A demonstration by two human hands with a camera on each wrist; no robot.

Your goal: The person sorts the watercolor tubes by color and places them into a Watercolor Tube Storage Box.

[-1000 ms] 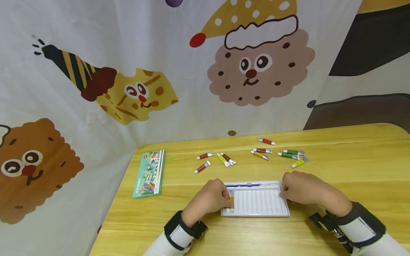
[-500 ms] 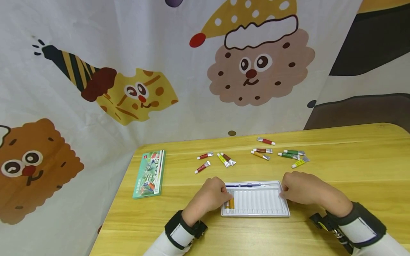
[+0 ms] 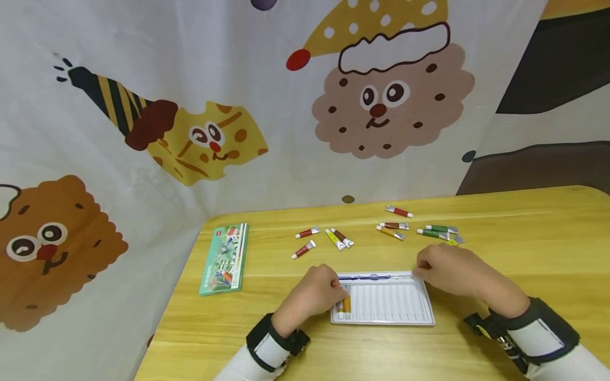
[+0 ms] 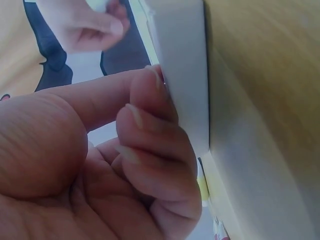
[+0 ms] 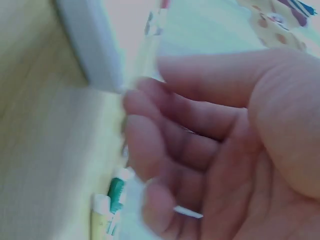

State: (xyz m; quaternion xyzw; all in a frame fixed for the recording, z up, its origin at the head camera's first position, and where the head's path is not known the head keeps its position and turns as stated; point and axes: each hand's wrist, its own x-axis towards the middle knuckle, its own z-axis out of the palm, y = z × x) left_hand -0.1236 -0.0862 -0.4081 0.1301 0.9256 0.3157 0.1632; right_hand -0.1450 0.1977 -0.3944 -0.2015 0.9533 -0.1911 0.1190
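My left hand (image 3: 312, 291) is at the left end of a white plastic tray (image 3: 429, 309), fingers curled and thumb and forefinger together. Its fingertips are at the upper end of an ochre paint tube (image 3: 347, 304), which lies in a slot beside another paint tube (image 3: 340, 307). In the left wrist view the curled fingers (image 4: 160, 185) lie right along the tray wall (image 4: 187, 80). My right hand (image 3: 452, 270) hovers by the tray's upper right corner, holding nothing. In the right wrist view its fingers (image 5: 145, 145) are loosely bent, apart from the tray corner (image 5: 95, 45).
A blue paintbrush (image 3: 364, 277) lies in the tray's top groove. Behind it, paint tubes are scattered: red (image 3: 304, 249), yellow (image 3: 335, 239), ochre (image 3: 391, 233) and green (image 3: 433, 234) among them. A green paint box (image 3: 224, 259) lies at left; a printed cloth (image 3: 286, 174) hangs behind the table.
My left hand has drawn back a little from over the ochre tube, uncovering both tubes' lower ends. My right hand has left the tray's right edge and moved up and away, blurred in its wrist view.
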